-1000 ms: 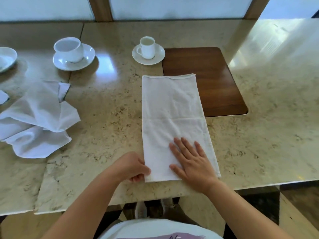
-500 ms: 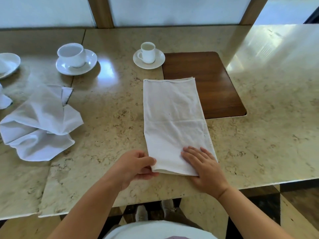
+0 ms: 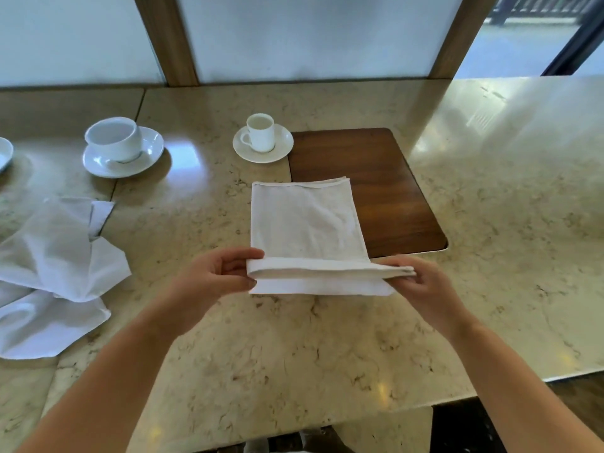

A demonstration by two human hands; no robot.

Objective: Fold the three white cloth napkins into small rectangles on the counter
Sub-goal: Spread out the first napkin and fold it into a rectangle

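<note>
A white napkin (image 3: 305,223), folded into a long strip, lies on the marble counter (image 3: 294,348) in front of me. Its near end is lifted off the counter and curled back over the part that lies flat. My left hand (image 3: 215,276) pinches the left corner of that raised edge between thumb and fingers. My right hand (image 3: 421,282) pinches the right corner. The far end overlaps the edge of a dark wooden inlay (image 3: 385,191). Loose crumpled white napkins (image 3: 55,269) lie in a heap at the left.
A large white cup on a saucer (image 3: 121,148) stands at the back left. A small white cup on a saucer (image 3: 261,137) sits just beyond the napkin. Part of a white dish (image 3: 5,152) shows at the left edge. The counter's front edge (image 3: 457,397) is near me.
Both hands went from pressing the napkin's near end flat to pinching its two corners. They have lifted that end and carried it away from me over the strip.
</note>
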